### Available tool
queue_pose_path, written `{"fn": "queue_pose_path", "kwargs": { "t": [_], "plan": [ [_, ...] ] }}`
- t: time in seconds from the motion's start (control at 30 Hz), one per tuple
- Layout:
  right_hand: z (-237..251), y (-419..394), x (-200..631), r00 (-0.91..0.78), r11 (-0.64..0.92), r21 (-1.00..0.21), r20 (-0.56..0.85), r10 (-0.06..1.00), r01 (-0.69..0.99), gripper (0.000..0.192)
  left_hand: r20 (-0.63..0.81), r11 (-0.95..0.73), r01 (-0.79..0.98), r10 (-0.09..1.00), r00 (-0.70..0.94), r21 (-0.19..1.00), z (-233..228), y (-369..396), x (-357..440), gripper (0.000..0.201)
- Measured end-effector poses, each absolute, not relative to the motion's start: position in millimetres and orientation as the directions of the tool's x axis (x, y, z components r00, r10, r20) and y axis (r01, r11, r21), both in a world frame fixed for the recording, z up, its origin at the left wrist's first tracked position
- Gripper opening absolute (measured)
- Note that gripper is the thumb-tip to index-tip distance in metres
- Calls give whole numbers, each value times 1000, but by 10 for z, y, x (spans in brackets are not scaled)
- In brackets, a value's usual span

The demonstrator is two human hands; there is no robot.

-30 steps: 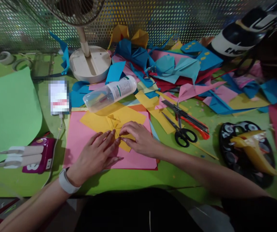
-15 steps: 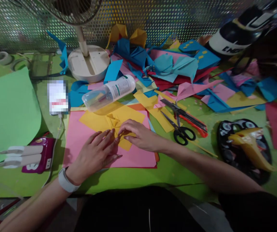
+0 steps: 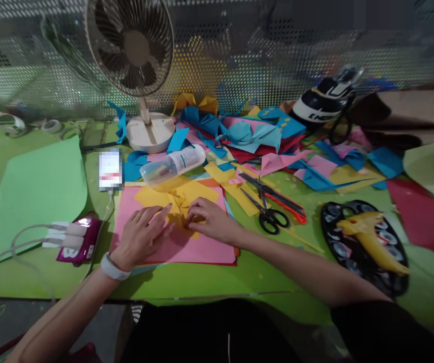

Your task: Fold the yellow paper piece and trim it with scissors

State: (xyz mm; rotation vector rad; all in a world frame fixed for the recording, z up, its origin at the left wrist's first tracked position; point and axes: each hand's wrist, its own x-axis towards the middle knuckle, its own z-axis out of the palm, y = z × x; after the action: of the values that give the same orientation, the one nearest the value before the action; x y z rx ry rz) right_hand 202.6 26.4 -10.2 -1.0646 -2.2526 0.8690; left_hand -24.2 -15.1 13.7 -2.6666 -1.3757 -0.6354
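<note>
A folded yellow paper piece point(image 3: 179, 200) lies over a larger yellow sheet point(image 3: 207, 194), both on top of a pink paper stack point(image 3: 198, 250). My left hand point(image 3: 143, 236), a pale band at its wrist, hovers or rests at the left of the folded piece. Its fingers are stretched out and slightly blurred. On the other side, my right hand point(image 3: 214, 220) has curled fingers, with thumb and fingertips pinching at the yellow paper's right edge. The exact grip is partly hidden. Just beyond the stack, a clear bottle point(image 3: 173, 164) lies on its side.
To the right lie black scissors point(image 3: 272, 219), an orange-red cutter knife point(image 3: 283, 201) and a yellow glue gun point(image 3: 376, 237) on a black palette point(image 3: 326, 222). A fan point(image 3: 137, 48), phone point(image 3: 110, 170), purple charging block point(image 3: 92, 237) and green sheet point(image 3: 39, 186) stand left. Coloured paper scraps point(image 3: 251, 133) pile behind.
The view has tilted upward, showing more of the fan and mesh wall. My left hand has shifted left, away from my right fingertips, which stay at the yellow paper.
</note>
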Motion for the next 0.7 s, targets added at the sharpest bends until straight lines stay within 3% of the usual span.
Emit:
{"fn": "queue_pose_path", "kwargs": {
  "t": [0.1, 0.2, 0.27, 0.3, 0.4, 0.53, 0.63, 0.7],
  "plan": [
    [-77, 219, 2016, -485, 528, -703, 291, 825, 477, 9, 282, -438, 782, 896, 342, 444, 246, -163, -226, 26],
    [-48, 148, 2004, -439, 653, -597, 485, 757, 466, 18, -125, -55, 572, 955, 270, 818, 377, -194, -149, 41],
    [-58, 105, 1990, -490, 753, -471, 573, 658, 460, 19, -331, 199, 388, 892, 309, 900, 429, -218, -63, 45],
    [-72, 89, 1981, -519, 791, -408, 600, 609, 456, 18, -367, 262, 317, 868, 334, 911, 435, -226, -17, 43],
    [-97, 60, 1961, -576, 850, -273, 639, 510, 450, 17, -257, 157, 292, 903, 345, 943, 385, -210, 89, 34],
    [47, 18, 2033, -601, 903, -169, 696, 393, 396, 15, -53, -108, 486, 951, 305, 867, 299, -89, 62, 28],
    [248, 5, 2150, -527, 913, -110, 787, 322, 393, 20, 197, -414, 775, 910, 364, 478, 299, -6, -28, 23],
    [344, 39, 2203, -452, 838, -167, 778, 436, 520, 27, 289, -484, 854, 860, 421, 193, 310, 19, -62, 29]
  ]
}}
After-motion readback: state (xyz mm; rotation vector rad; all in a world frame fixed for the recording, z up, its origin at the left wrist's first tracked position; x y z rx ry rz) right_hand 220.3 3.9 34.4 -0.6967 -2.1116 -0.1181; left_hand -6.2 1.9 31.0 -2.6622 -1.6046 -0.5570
